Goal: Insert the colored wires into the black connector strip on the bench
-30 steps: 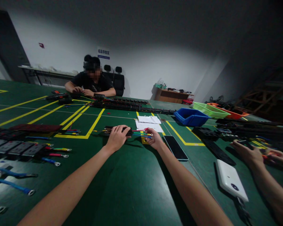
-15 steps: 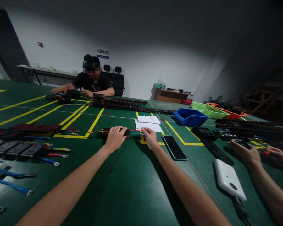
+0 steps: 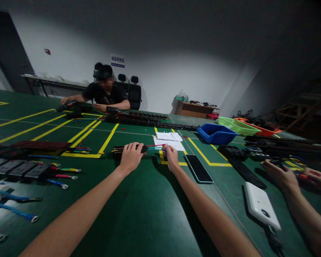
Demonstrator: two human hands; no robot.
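Note:
My left hand [image 3: 132, 157] is closed over a dark strip-like part [image 3: 118, 149], low over the green table [image 3: 139, 217]; its middle is hidden under my fingers. Red, green and blue wires [image 3: 153, 147] run from its right end to my right hand [image 3: 171, 157]. There my thumb and fingers pinch the wires near their ends. White paper sheets [image 3: 173, 145] lie just behind my right hand. A dark-screened phone [image 3: 198, 169] rests to its right.
Socket-like black units [image 3: 37, 170] and cables with ring terminals [image 3: 25, 215] cover the left side. A white device [image 3: 260, 203] lies at right, by another person's hands [image 3: 280, 175]. Blue [image 3: 216, 134] and green bins [image 3: 239, 125] stand behind. A person [image 3: 105, 91] sits opposite.
My right hand keeps its pinch while the wires fan out more, the red one slanting higher. Across the table, the person's hand has raised a dark tool slightly.

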